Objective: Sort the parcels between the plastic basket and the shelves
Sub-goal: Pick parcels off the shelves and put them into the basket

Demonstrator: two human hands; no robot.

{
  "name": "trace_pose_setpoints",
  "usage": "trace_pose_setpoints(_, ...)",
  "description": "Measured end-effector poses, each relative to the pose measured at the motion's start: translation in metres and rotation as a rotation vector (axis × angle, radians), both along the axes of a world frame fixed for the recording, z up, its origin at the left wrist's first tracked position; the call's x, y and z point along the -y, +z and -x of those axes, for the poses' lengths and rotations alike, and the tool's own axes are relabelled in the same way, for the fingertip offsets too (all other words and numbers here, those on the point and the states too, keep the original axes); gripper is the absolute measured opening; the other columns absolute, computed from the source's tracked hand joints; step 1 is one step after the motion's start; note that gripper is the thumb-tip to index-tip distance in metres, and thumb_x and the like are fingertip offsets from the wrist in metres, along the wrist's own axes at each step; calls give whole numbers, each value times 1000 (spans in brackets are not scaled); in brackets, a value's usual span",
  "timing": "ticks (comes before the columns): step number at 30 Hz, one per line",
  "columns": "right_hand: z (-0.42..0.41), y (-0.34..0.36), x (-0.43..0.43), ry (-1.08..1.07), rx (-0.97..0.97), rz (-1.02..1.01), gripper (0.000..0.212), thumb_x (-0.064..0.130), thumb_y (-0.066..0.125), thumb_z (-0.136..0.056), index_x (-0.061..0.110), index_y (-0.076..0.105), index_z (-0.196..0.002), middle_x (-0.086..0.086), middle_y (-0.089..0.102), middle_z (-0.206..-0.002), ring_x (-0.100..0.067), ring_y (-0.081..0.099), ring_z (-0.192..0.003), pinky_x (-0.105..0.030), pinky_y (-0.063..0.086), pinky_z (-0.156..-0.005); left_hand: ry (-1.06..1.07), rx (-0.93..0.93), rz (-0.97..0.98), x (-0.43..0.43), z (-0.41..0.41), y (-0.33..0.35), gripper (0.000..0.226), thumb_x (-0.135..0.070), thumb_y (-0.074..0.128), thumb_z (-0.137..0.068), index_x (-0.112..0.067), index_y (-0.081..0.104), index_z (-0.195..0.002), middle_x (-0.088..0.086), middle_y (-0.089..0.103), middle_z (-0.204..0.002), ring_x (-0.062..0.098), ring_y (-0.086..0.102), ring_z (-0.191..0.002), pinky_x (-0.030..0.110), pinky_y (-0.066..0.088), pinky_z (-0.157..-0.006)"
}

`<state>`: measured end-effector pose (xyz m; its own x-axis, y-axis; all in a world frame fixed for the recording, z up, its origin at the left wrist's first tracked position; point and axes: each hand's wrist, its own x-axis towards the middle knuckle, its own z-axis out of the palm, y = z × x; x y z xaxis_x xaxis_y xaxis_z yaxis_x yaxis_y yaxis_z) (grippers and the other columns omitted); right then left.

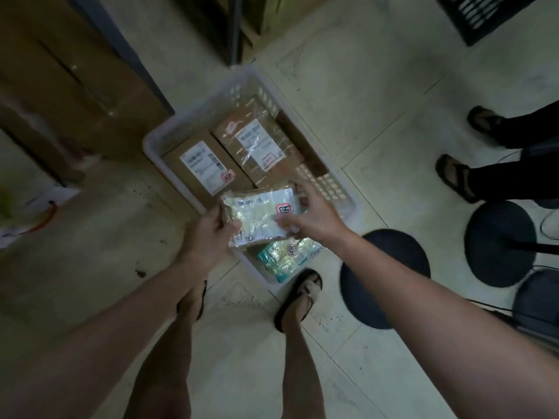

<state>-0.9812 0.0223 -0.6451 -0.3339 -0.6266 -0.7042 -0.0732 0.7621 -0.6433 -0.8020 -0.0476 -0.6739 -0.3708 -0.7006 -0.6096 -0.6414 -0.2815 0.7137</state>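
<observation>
From the head view, we hold a flat parcel (260, 217) above the near end of the basket (157, 137), which sits on the floor (348, 86). Our left hand (208, 232) is closed on the parcel's left edge, thumb on top and fingers curled beneath. Our right hand (314, 213) grips the right edge, fingers spread over the top and the far corner.

We judge the main risk to be slip. The parcel's glossy plastic wrap looks slick, and both hands hold it only at the edges, so letting go with one hand could tip it back into the basket or onto the floor. The picture is dim and blurred, and the label (284, 209) cannot be read from here; sorting on a misread label could send it to the wrong place. Our sandalled foot (302, 297) stands just beside the basket's near corner, and a dark stool (384, 276) is close on the right, so a careless step toward the shelves (236, 28) could catch either.

The basket holds two brown boxes side by side, a left box (199, 167) and a right box (257, 140), each with a white label. At the near end, under the held parcel, lies a pale green and yellow packet (286, 257). We cannot tell whether more lies beneath.
</observation>
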Motion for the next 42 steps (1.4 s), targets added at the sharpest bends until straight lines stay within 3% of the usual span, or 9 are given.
trace_pose_setpoints(4, 11, -55, 2, 26, -64, -7, 74, 5, 74, -76, 24, 38, -138, 12, 56, -101, -11, 62, -80, -23, 58, -59, 41, 62, 91, -12, 11, -51, 16, -17, 61, -87, -10, 64, -101, -6, 61, -79, -9, 49, -66, -2, 34, -48)
trace_pose_setpoints(8, 53, -97, 16, 169, -269, 84, 54, 9, 61, -88, 25, 43, -136, -10, 58, -125, -27, 63, -102, -48, 56, -81, 148, 46, -5, -28, 48, -97, 17, -18, 61, -87, -10, 63, -101, 7, 67, -95, 16, 61, -85, 14, 42, -69)
trace_pose_setpoints(14, 94, -153, 15, 394, -603, 33, 50, 11, 60, -88, 23, 44, -134, -13, 63, -119, -32, 63, -104, -48, 54, -84, -503, 255, 120, -82, 56, -154, 41, -50, 48, -89, -15, 55, -110, 8, 63, -98, 28, 57, -97, 25, 35, -75)
trace_pose_setpoints(17, 92, -184, 24, 543, -582, -49, 56, 7, 63, -84, 23, 44, -134, -15, 61, -121, -32, 60, -106, -41, 54, -86, -602, 291, 238, -85, 51, -176, 49, -51, 47, -88, -16, 47, -121, 9, 61, -94, 29, 57, -93, 28, 32, -71)
trace_pose_setpoints(20, 69, -217, 31, 623, -426, -132, 69, 4, 70, -77, 22, 44, -138, -15, 59, -126, -29, 58, -111, -31, 47, -91, -627, 245, 287, -91, 46, -191, 55, -53, 45, -88, -21, 40, -132, 8, 66, -100, 28, 58, -96, 29, 34, -87)
trace_pose_setpoints(25, 34, -256, 20, 597, -353, -151, 71, 1, 66, -79, 24, 37, -140, -18, 60, -122, -34, 57, -112, -42, 49, -94, -638, 187, 340, -99, 42, -203, 58, -56, 44, -87, -22, 41, -134, 3, 65, -111, 22, 61, -97, 28, 37, -91)
trace_pose_setpoints(31, 14, -275, 22, 640, -237, -184, 80, 1, 72, -74, 21, 33, -141, -17, 59, -121, -32, 55, -113, -29, 47, -87, -666, 241, 319, -93, 34, -213, 66, -61, 40, -85, -25, 32, -140, 11, 49, -122, 26, 47, -111, 32, 34, -90)
trace_pose_setpoints(38, 5, -289, 22, 681, -372, -224, 73, 5, 74, -73, 19, 37, -134, -20, 59, -116, -36, 59, -105, -46, 52, -85, -783, 260, 381, -86, 34, -219, 70, -65, 33, -85, -23, 26, -141, 10, 49, -123, 26, 49, -110, 33, 37, -86)
trace_pose_setpoints(42, 7, -292, 27, 758, -482, -240, 73, 21, 77, -74, 22, 34, -132, -14, 61, -116, -33, 59, -108, -32, 44, -77, -835, 354, 461, -78, 29, -223, 72, -69, 25, -84, -20, 32, -137, 10, 51, -121, 26, 47, -109, 35, 34, -88)
